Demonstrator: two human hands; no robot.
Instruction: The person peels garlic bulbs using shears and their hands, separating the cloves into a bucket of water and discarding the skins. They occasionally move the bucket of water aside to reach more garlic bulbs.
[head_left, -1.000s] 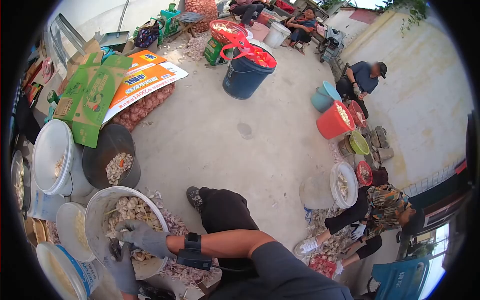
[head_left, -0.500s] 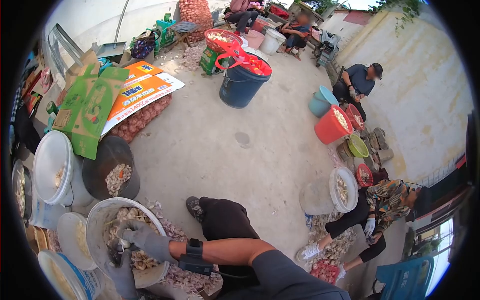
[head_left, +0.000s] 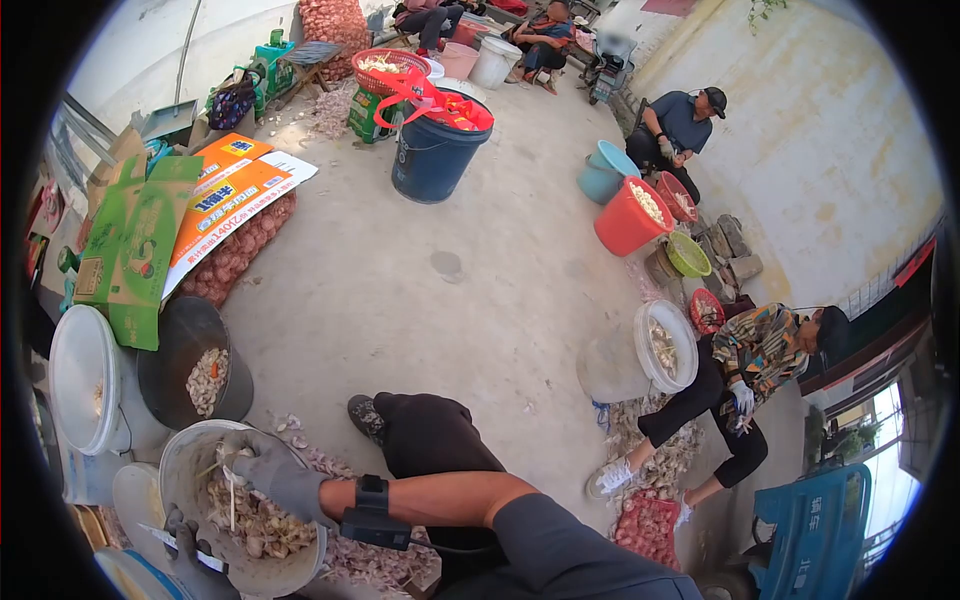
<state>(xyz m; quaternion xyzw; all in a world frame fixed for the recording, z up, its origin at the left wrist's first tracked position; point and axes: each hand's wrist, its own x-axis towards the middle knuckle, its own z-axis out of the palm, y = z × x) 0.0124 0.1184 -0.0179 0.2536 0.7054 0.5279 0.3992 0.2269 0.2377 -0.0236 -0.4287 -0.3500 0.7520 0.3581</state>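
Note:
My right hand (head_left: 275, 475), in a grey glove, is over a white bucket (head_left: 315, 560). Its fingers pinch a thin pale garlic stalk (head_left: 232, 505) that points down into the bucket. Garlic bulbs and dry skins (head_left: 262, 530) lie inside. At the bucket's left side, my left hand (head_left: 190, 560), gloved too, is closed on a thin pale knife (head_left: 180, 545); part of the knife is hidden by the fingers.
A black bucket (head_left: 240, 385) with peeled cloves and a white bucket (head_left: 60, 365) stand beyond. Garlic skins (head_left: 375, 560) litter the ground by my leg (head_left: 435, 440). Co-workers sit at right, one in a patterned shirt (head_left: 765, 345). A blue bucket (head_left: 435, 160) stands ahead.
My hands were together over the bucket; now they are apart, the left at the bucket's left side and the right higher up. The whole view has shifted slightly.

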